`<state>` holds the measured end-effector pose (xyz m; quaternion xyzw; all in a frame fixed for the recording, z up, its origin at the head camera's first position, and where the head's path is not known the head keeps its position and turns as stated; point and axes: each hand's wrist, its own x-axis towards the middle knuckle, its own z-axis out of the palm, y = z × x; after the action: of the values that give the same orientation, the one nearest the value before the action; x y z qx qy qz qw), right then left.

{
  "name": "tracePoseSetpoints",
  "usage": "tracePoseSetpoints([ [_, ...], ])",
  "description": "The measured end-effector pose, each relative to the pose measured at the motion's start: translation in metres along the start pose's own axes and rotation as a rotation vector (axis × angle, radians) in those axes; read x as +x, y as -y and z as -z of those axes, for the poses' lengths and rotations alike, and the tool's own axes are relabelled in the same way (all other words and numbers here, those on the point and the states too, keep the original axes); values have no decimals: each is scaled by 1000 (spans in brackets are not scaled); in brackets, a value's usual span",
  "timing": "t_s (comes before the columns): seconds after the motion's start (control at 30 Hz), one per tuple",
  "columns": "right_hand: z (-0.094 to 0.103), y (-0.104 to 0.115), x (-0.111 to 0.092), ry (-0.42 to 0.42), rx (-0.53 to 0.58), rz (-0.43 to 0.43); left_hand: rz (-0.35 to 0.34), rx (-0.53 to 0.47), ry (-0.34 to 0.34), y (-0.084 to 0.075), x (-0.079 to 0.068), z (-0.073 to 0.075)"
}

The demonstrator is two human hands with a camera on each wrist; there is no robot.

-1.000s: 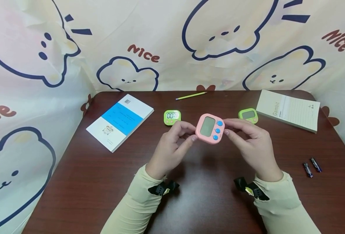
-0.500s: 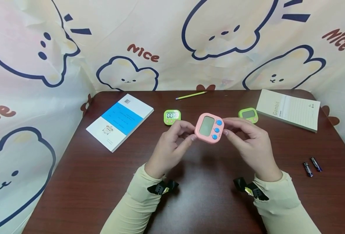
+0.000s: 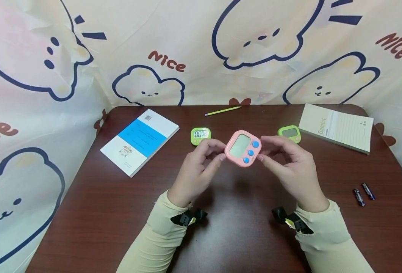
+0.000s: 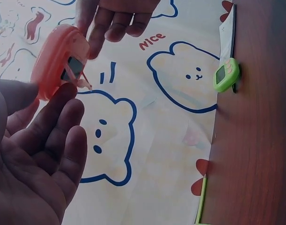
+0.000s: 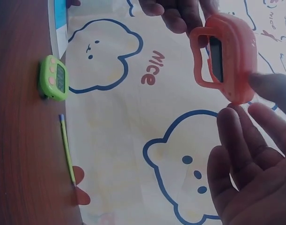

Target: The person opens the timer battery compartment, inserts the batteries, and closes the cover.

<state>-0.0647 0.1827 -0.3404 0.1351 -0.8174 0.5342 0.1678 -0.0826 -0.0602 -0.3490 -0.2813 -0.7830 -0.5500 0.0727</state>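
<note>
We see left grip point(image 3: 196, 172) and right grip point(image 3: 297, 172) pinching opposite edges of the pink timer point(image 3: 243, 148) above the tabletop point(image 3: 241, 235); two batteries point(image 3: 368, 192) lie off right.

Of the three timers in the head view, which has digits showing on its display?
The left green timer, the one nearer the blue-and-white book, shows digits. The right green timer, beside the notepad, and the pink timer show none.
</note>
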Motion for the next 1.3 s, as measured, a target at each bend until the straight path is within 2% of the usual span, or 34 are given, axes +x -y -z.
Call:
tracePoseSetpoints([
  [0.23, -4, 2, -2, 75, 59, 18, 7, 6, -37, 2, 0, 2],
  [0.5, -8, 4, -3, 88, 68, 57, 22, -36, 86, -1, -1, 2],
  [0.6, -9, 6, -5, 76, 82, 82, 31, -38, 105, 0, 0, 1],
  [0.7, -14, 8, -6, 52, 124, 111, 49, -125, 79, 1, 0, -1],
  [0.87, -24, 9, -8, -2, 200, 120, 85, -380, 41, 5, -1, -2],
  [0.93, -26, 8, -9, 2, 211, 113, 83, -422, 40, 6, -2, -3],
  [1.13, -23, 6, -8, 44, 185, 59, 62, -372, 44, 7, -2, -3],
  [1.3, -19, 6, -7, 26, 208, -49, 56, -290, 65, 8, -2, -3],
])
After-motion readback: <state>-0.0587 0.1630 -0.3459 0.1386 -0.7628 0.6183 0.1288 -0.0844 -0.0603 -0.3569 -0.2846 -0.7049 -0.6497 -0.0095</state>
